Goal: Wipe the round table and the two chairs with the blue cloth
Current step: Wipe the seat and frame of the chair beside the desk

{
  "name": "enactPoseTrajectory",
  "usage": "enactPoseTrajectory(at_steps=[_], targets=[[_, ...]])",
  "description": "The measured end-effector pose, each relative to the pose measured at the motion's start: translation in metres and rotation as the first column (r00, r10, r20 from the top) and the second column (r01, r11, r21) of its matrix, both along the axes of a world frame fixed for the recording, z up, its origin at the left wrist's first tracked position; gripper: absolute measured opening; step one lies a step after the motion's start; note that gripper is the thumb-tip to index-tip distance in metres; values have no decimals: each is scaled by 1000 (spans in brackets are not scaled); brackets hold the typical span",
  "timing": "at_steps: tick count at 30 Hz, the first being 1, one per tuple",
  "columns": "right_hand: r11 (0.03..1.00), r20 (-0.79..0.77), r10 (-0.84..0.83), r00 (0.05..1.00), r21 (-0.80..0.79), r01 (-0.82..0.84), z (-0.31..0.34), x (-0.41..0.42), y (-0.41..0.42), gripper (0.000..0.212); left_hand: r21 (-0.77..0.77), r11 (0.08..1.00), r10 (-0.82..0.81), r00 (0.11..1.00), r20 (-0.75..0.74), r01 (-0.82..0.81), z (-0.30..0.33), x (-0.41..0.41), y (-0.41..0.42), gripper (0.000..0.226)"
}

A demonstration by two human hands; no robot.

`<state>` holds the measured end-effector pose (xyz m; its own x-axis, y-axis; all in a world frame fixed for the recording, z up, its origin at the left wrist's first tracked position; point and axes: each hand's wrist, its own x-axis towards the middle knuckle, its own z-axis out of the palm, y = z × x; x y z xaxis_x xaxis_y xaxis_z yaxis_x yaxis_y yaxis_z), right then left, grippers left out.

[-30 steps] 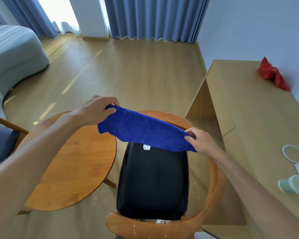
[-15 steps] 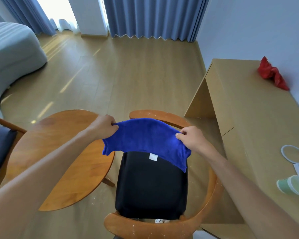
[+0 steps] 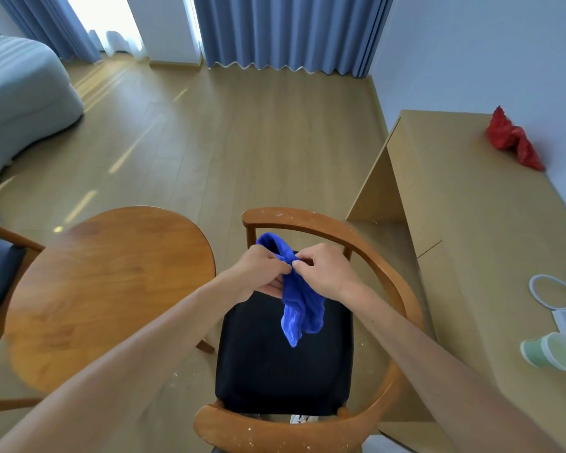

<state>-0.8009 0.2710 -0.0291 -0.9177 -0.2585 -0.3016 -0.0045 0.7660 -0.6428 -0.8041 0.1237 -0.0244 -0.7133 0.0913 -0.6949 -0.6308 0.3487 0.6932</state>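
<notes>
The bunched blue terry cloth is being pinched by both the left hand and right hand, grips touching, above the black-cushioned wooden chair; the round wooden surface is standing just left.

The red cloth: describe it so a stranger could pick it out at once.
Start at the long light-wood desk along the right wall. Follow its top to the far end, where the red cloth lies crumpled against the wall. It is the only red thing; the cup and white cable sit at the near end.
</notes>
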Motion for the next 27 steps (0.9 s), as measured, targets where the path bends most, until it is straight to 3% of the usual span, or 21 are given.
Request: enactPoseTrajectory(at_steps=[5, 9, 11, 12, 14, 15, 17, 19, 23, 27], targets=[[992, 65, 114, 991, 52, -118, 9, -1, 5, 42, 115, 992, 53, 997, 56, -59, 6, -6, -4, 19], [974, -49, 161, 986, 168, -150, 12, -5, 11, 11, 208, 976, -74, 996, 47, 63, 10, -8, -11, 25], [985, -66, 136, 989, 119, -127, 14, -9, 17, 29, 75, 983, -165, 986, -22, 166, 7, -7, -14, 27], [988, -70, 127, 989, 99, -120, 15, -11, 21, 36, -84, 970, -236, 966, -108, 228, 4, -7, -16, 24], [991, -79, 122, 989, 70, -117, 16, -14, 27, 43, -437, 864, -397, 872, -286, 250, -1, -3, -19, 18], [991, -80, 128, 989, 54, -124, 16, -15, 31, 43, -534, 816, -451, 822, -347, 222, -5, -1, -20, 25], [988, -82, 156, 984, 28, -154, 16, -16, 35, 43, -592, 767, -538, 753, -380, 248, -15, 3, -19, 49], [984, -81, 181, 980, 15, -180, 15, -16, 39, 43, -622, 706, -624, 713, -321, 338, -23, 4, -12, 63], [976, -69, 218, 973, -11, -219, 14, -17, 49, 44, -708, 606, -719, 631, -292, 363, -29, -1, -7, 44], [965, -113, 258, 960, 66, -252, 10, -17, 56, 42, -793, 495, -814, 508, -280, 356, -20, -7, -9, 31]])
